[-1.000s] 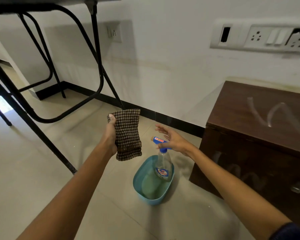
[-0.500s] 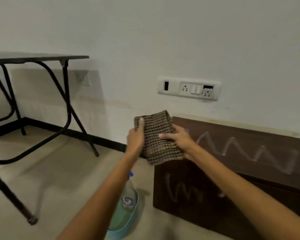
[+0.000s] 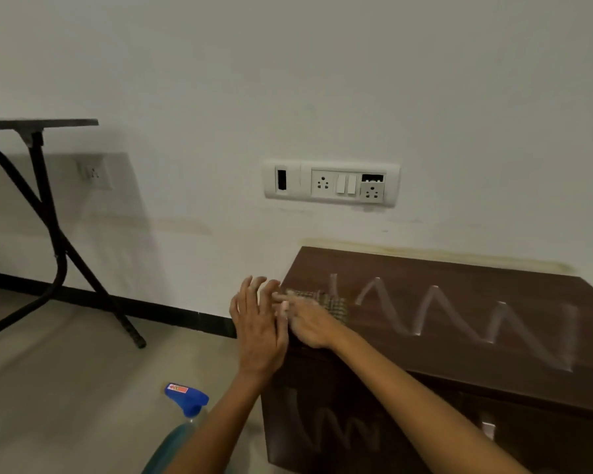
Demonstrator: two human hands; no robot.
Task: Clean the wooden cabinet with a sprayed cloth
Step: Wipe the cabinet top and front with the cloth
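Two bare hands, left hand (image 3: 259,333) and right hand (image 3: 308,325), one brown checked cloth (image 3: 332,302) under the right, and one dark brown wooden cabinet (image 3: 459,371) bearing two pale zigzag smears: top smear (image 3: 459,313) rightward, front smear (image 3: 336,429) below. Below the left hand: one blue-capped clear spray bottle (image 3: 187,400), one teal basin (image 3: 165,449). Leftward, one black metal-legged table (image 3: 48,200); two white wall plates, long switch panel (image 3: 331,183) above, small socket (image 3: 95,172) far left.

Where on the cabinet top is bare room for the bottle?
Free: the top right of the cloth, back to the wall, bearing only white zigzag marks. Crowded: its left corner, where left hand and right hand meet at the cloth.
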